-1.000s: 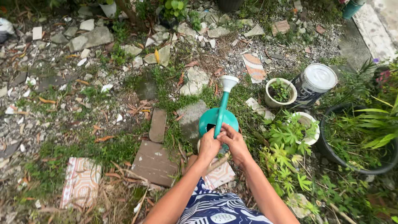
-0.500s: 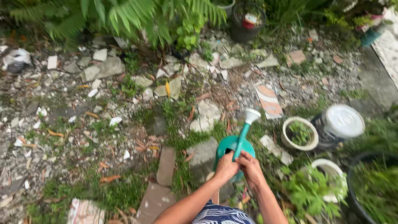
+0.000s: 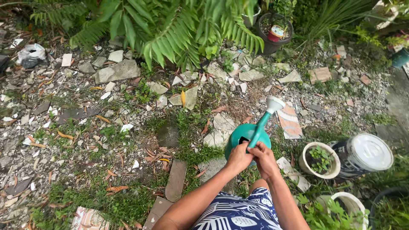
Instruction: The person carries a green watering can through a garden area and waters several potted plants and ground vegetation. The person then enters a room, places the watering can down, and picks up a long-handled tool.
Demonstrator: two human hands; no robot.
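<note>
Over rubble, hands (image 3: 252,156) grip watering can (image 3: 245,135).

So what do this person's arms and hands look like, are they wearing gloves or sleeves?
No gloves and no sleeves show: both forearms are bare down to the left hand and right hand. No watch, ring or bracelet is visible. Below the arms, the person wears a navy blue garment printed with white leaf-like shapes.
</note>
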